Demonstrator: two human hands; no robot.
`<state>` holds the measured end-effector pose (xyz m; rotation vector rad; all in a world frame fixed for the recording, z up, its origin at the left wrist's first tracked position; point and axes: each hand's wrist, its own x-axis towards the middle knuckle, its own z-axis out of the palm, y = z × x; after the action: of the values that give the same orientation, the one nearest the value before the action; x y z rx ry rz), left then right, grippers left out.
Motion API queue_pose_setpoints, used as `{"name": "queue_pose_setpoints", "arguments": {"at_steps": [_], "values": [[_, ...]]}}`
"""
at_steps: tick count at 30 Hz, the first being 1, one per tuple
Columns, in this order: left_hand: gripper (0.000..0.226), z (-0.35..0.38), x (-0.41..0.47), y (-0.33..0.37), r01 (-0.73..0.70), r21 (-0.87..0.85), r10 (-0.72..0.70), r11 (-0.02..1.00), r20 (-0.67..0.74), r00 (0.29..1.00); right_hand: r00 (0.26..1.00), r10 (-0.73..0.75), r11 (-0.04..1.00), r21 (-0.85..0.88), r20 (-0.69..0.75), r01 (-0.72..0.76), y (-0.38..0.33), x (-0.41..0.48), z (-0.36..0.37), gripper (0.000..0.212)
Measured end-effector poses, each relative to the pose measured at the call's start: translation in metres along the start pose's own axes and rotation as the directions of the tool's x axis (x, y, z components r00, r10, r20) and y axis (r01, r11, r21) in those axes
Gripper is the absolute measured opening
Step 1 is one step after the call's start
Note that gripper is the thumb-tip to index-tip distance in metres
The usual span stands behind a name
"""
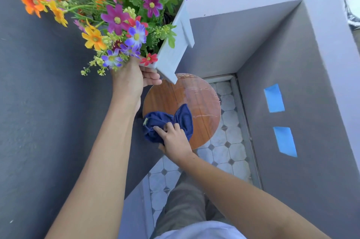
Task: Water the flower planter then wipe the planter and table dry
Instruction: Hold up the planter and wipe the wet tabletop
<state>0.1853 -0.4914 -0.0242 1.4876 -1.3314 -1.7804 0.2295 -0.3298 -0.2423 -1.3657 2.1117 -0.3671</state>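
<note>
On the wet round table (204,102) between grey walls (224,44), right hand (175,141) clutches blue cloth (183,120); left hand (132,81) grips tilted planter (169,59).

A pale grey, box-shaped wooden planter (171,57) is tipped steeply, its open top leaning to the left. It is packed with bright flowers (116,18) in orange, yellow, magenta, purple and red, on green stems that spill out over the rim. The left grip (136,77) holds the planter by its lower end. The planter's lowest corner shows over the far edge of a round, reddish-brown wooden worktop (202,102); whether they touch cannot be told. The far half of the worktop has a wet sheen. A crumpled dark blue cloth (165,122) lies on its near left part, held down by the right grip (175,139).
</note>
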Motion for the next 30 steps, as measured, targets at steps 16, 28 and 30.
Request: {"name": "queue_pose_setpoints", "arguments": {"at_steps": [16,28,30], "values": [[0.040,-0.001,-0.001,-0.005,0.007,0.001,-0.007,1.000,-0.004,1.000,0.865,0.471,0.880,0.167,-0.175,-0.445,0.128,-0.049,-0.071,0.051],[0.041,-0.004,0.004,-0.009,-0.002,-0.012,0.002,1.000,-0.019,1.000,0.974,0.113,0.976,0.206,-0.194,-0.072,0.013,0.000,-0.045,0.064],[0.038,-0.006,0.007,-0.009,-0.007,-0.025,0.006,1.000,-0.026,1.000,0.992,0.037,0.999,-0.008,-0.118,-0.039,0.011,0.006,-0.023,0.066]]}}
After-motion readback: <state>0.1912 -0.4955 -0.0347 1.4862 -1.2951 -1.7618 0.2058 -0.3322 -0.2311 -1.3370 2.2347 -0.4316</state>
